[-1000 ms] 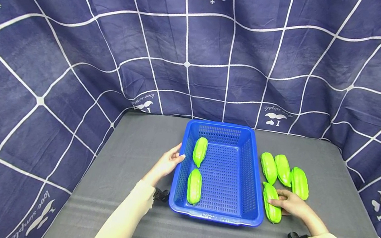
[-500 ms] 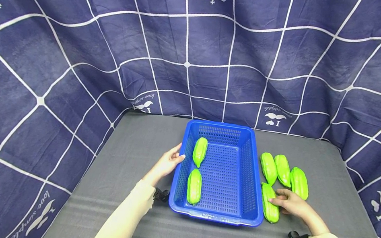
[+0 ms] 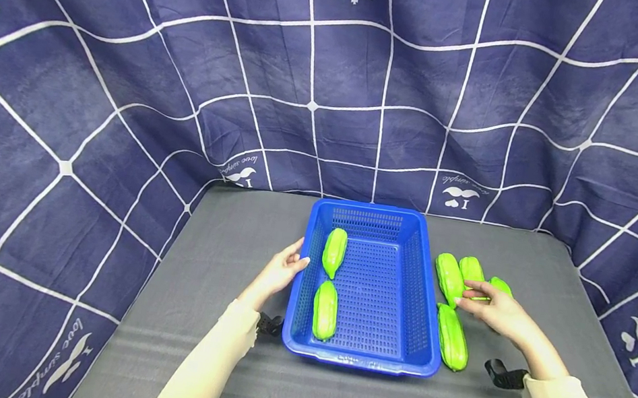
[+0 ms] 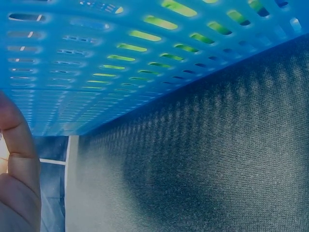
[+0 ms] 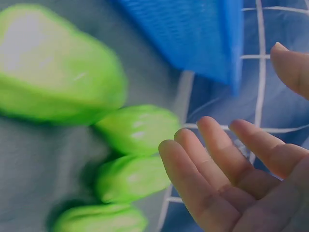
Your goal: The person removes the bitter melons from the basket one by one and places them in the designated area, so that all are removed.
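Note:
A blue plastic basket (image 3: 357,361) with perforated walls stands on the grey table. My left hand (image 3: 279,274) grips its left rim; part of that hand shows beside the outer wall in the left wrist view. Inside, along the left side, lie two long green gourd-like fruits, one far (image 3: 334,252) and one near (image 3: 325,312). My right hand (image 3: 495,312) hovers over the group right of the basket, fingers spread and holding nothing. Nearest the basket's right wall lies one green gourd-like fruit (image 3: 452,339), with another (image 3: 449,276) behind it. Two more are partly hidden by my right hand.
The grey table (image 3: 230,220) reaches to a dark blue curtain (image 3: 412,144) with white lines at the back and sides. Black wrist devices (image 3: 505,375) sit below each hand.
My right hand has lifted off the near green gourd-like fruit and moved away toward the back of the group. That fruit shifted slightly left earlier. My left hand stays on the basket rim.

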`<state>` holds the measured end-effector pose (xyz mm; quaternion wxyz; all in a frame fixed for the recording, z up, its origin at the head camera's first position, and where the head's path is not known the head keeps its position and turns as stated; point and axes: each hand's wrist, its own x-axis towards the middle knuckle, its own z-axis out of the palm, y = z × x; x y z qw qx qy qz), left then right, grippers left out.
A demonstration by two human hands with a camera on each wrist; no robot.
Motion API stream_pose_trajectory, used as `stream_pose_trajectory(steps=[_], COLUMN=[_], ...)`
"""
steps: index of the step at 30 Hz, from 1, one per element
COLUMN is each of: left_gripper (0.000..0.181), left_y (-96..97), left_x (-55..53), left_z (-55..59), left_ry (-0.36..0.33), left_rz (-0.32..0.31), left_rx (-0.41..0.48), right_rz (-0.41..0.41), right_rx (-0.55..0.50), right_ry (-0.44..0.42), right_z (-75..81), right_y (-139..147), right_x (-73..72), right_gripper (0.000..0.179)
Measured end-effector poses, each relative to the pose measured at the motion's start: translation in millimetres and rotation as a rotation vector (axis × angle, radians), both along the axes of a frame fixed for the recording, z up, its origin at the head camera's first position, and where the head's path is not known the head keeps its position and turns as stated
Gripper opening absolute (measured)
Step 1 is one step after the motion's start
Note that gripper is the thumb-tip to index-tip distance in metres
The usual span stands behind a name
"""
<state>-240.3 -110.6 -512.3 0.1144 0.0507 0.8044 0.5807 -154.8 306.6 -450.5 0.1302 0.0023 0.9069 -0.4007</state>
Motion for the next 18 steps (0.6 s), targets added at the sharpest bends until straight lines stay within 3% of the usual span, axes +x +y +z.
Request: stream_pose_trajectory(steps=[9,18], left_gripper=[0.059,0.059], left_y=[-0.3,0.1], left_x=[0.2,-0.2], left_z=[-1.3,-1.2], left_ry=[0.014,-0.003], left_rz=[0.000,0.006], left_rx=[0.000,-0.004], right_rz=[0.039,0.005], right_rx=[-0.045,-0.147], right_ry=[0.147,0.215], right_z=[33.2,43.1], right_y=[-29,-61], right_x=[-15.5,-27.1], right_gripper=[0.056,0.057])
